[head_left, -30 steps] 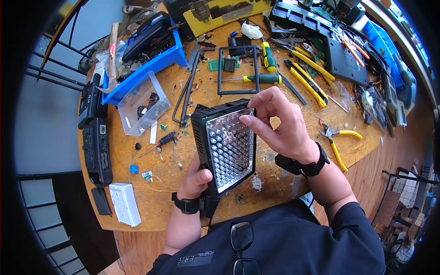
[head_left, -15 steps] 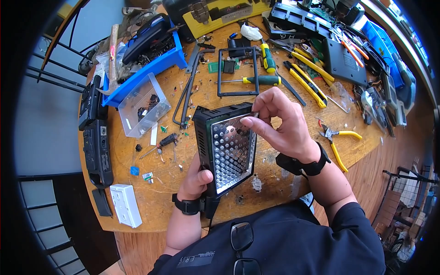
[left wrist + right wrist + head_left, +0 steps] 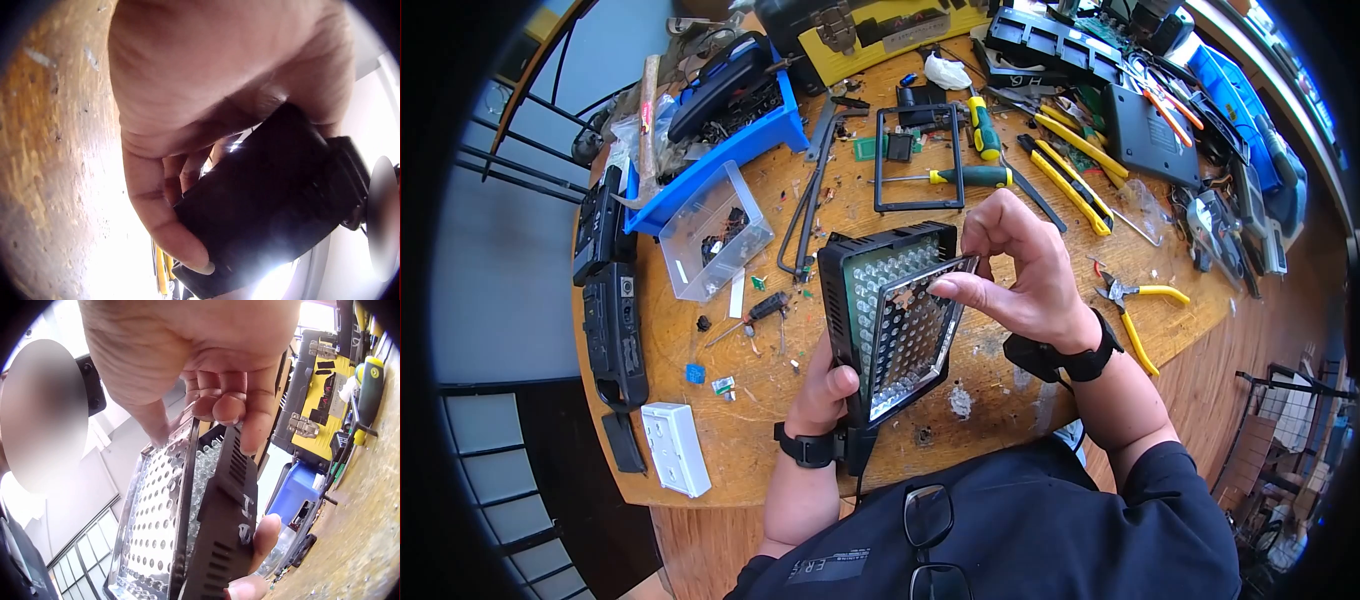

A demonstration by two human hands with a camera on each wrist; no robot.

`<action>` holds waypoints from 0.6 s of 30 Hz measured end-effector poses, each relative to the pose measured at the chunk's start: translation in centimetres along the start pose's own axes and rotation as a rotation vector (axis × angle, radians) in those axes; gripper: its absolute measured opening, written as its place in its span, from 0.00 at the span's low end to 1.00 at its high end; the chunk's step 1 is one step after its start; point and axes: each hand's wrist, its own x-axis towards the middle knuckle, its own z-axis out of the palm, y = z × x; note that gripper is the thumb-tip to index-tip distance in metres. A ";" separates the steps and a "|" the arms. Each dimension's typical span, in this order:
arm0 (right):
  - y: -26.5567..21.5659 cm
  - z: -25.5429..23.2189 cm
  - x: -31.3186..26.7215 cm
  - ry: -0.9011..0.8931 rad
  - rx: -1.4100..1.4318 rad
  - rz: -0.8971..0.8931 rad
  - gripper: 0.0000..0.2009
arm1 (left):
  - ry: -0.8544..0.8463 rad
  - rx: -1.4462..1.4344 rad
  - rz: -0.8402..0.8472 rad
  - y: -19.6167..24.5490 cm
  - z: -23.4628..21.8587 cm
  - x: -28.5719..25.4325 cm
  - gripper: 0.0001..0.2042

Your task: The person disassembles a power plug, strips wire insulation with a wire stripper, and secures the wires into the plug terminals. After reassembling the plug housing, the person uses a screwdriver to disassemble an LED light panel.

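Note:
My left hand (image 3: 822, 400) grips the black vented housing (image 3: 836, 285) of an LED light by its lower left side, thumb on the front edge. In the left wrist view the fingers curl round the dark housing (image 3: 250, 200). With thumb and fingertips, my right hand (image 3: 1028, 275) pinches the upper right corner of a shiny perforated reflector panel (image 3: 915, 340). That panel tilts out of the housing at the top, its lower end still inside. Behind it shows a green board of clear LEDs (image 3: 878, 272). In the right wrist view a gap separates the reflector (image 3: 153, 515) from the LEDs (image 3: 203, 469).
Beyond the light lie a black rectangular frame (image 3: 880, 155) and a green-yellow screwdriver (image 3: 985, 174). Yellow-handled cutters (image 3: 1140, 310) and a yellow utility knife (image 3: 1075, 185) are on the right. A clear plastic box (image 3: 690, 245) and blue bin (image 3: 730, 145) stand left.
The reflector's top has swung out of the housing toward the right hand, uncovering the LED board. The right hand has shifted slightly right and down; the left keeps its grip.

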 end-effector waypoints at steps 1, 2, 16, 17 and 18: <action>0.0 0.0 0.0 -0.004 0.028 -0.004 0.19 | 0.000 0.000 0.001 0.0 0.0 0.0 0.47; 0.0 0.0 0.0 -0.008 0.057 -0.008 0.19 | -0.001 -0.007 0.005 0.0 0.1 0.1 0.48; -0.1 -0.5 0.0 -0.138 0.363 0.153 0.11 | -0.012 0.024 -0.025 0.3 -0.2 -0.4 0.49; 0.0 -0.4 0.0 -0.137 0.390 0.133 0.10 | -0.013 0.017 -0.026 0.0 -0.5 -0.4 0.49; -0.1 -0.5 0.0 -0.136 0.390 0.132 0.10 | -0.014 0.011 -0.026 -0.1 -0.6 -0.5 0.49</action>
